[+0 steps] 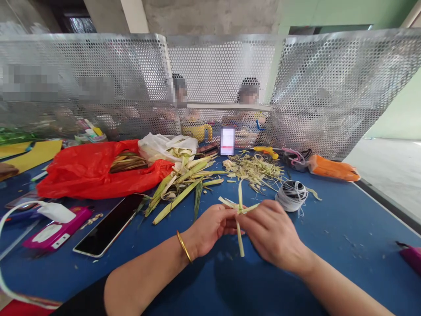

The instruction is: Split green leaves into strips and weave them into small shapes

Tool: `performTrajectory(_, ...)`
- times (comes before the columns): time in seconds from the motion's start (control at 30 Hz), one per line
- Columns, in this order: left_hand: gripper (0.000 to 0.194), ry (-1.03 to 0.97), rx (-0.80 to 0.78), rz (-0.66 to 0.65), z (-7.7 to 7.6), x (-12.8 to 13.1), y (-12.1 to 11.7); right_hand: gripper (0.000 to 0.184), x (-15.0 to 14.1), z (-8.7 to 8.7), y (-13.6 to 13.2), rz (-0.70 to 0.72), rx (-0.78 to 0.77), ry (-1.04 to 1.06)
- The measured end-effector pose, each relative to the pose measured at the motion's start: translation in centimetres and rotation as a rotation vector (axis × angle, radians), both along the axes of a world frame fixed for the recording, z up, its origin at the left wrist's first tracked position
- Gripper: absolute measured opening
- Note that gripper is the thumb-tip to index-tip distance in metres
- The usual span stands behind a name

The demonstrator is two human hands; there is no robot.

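My left hand and my right hand meet over the blue table, both closed on a small cross of pale green leaf strips. One strip sticks up, one hangs down between my hands, and two short ends point left and right. A gold bangle circles my left wrist. A pile of longer leaf strips lies just beyond my left hand. A spool of white string sits just past my right hand.
A red plastic bag and a white bag lie at the back left, trimmings in the middle. A phone and a pink case rest at the left. Orange tool at back right. Perforated metal screen behind; people sit beyond it.
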State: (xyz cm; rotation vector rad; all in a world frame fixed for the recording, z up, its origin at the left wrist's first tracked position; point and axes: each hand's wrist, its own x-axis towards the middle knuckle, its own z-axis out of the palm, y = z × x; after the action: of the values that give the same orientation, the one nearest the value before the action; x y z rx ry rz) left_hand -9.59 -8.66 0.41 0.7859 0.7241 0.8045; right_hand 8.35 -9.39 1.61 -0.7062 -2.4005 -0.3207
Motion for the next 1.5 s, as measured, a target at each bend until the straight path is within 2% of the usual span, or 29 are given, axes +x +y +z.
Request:
performTrajectory(0.03,0.024,-0.012,0.019,-0.001,0.0,0.1,0.0,0.023,-0.3,-0.1,-0.2,0.051,0.005,-0.116)
performTrajectory(0.1,0.026,-0.024,0.053,-0.005,-0.1,0.2,-0.1,0.024,-0.6,-0.4,-0.4,0.06,-0.018,-0.254)
performTrajectory(0.2,0.033,-0.001,0.08,-0.004,-0.3,0.3,0.0,0.023,-0.7,-0.5,-0.4,0.029,-0.063,-0.34)
performTrajectory(0.3,0.036,0.037,0.078,0.023,-0.3,0.2,0.1,0.022,-0.6,-0.4,-0.2,0.007,-0.043,-0.384)
performTrajectory(0.47,0.035,0.087,0.064,0.095,-0.4,0.3,0.1,0.025,-0.6,-0.6,-0.2,0.023,0.037,-0.348)
performTrajectory(0.63,0.033,0.066,0.042,0.137,-0.7,0.6,0.0,0.031,-1.0,-0.9,-0.8,0.114,0.02,-0.265)
performTrajectory(0.83,0.03,0.102,0.03,0.185,-0.6,0.4,0.2,0.027,-1.1,-0.8,-1.0,0.187,0.015,-0.198)
performTrajectory(0.9,0.027,0.12,0.05,0.198,-0.3,0.1,0.3,0.024,-0.7,-0.6,-0.6,0.145,0.004,-0.116)
performTrajectory(1.0,0.025,0.14,0.085,0.171,0.1,-0.3,0.4,0.024,-0.2,-0.3,0.3,-0.134,-0.026,0.056)
performTrajectory(1.07,0.026,0.146,0.102,0.134,0.3,-0.4,0.3,0.021,0.1,-0.3,0.9,-0.274,-0.055,0.057)
performTrajectory(1.1,0.027,0.155,0.113,0.12,0.3,-0.4,0.3,0.018,0.1,-0.4,1.0,-0.293,-0.068,0.022)
performTrajectory(1.2,0.034,0.25,0.173,0.134,0.0,-0.2,0.2,0.025,-0.2,-0.9,0.9,-0.27,-0.1,-0.072)
performTrajectory(1.33,0.039,0.381,0.254,0.193,-0.3,0.2,0.3,0.032,-0.9,-1.4,0.1,-0.239,-0.12,-0.062)
performTrajectory(1.5,0.036,0.311,0.207,0.236,-0.2,0.4,0.4,0.03,-1.3,-1.0,-0.5,-0.171,-0.171,-0.014)
